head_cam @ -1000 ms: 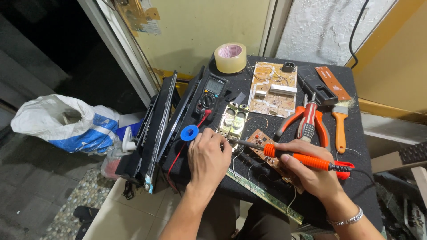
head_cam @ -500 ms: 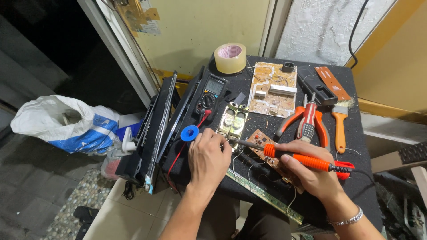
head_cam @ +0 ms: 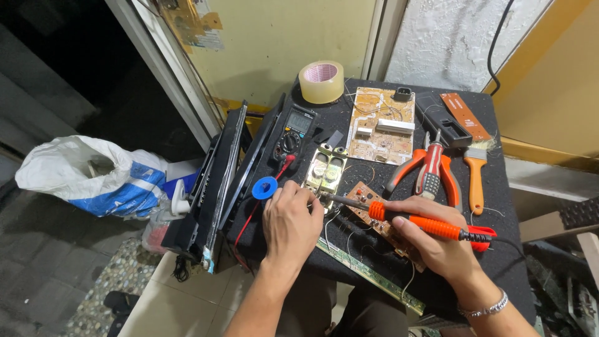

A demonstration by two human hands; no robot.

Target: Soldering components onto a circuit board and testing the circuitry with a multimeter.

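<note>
While my right hand keeps its fingers closed round the orange handle of the soldering iron, the iron's long axis runs nearly level across the worktop, handle to my right, metal tip to my left. The tip ends at the lower edge of the small metal twin-coil part, just beside the fingertips of my left hand. My left hand lies knuckles up, fingers curled down onto the work at that same spot; whether they pinch a wire or only press I cannot tell. The left hand is thus the nearer to the joint, the right standing off along the shaft.

Under the shaft lies a brown circuit board, tilted, with a long green strip board below it near the worktop's front edge. A blue solder spool sits just left of my left hand, a multimeter beyond it. Orange-handled pliers and a paintbrush lie to the right, well apart from the tip; a larger tan board and a tape roll lie farther back. Open room is scant leftward, where dark panels lean at the edge.
</note>
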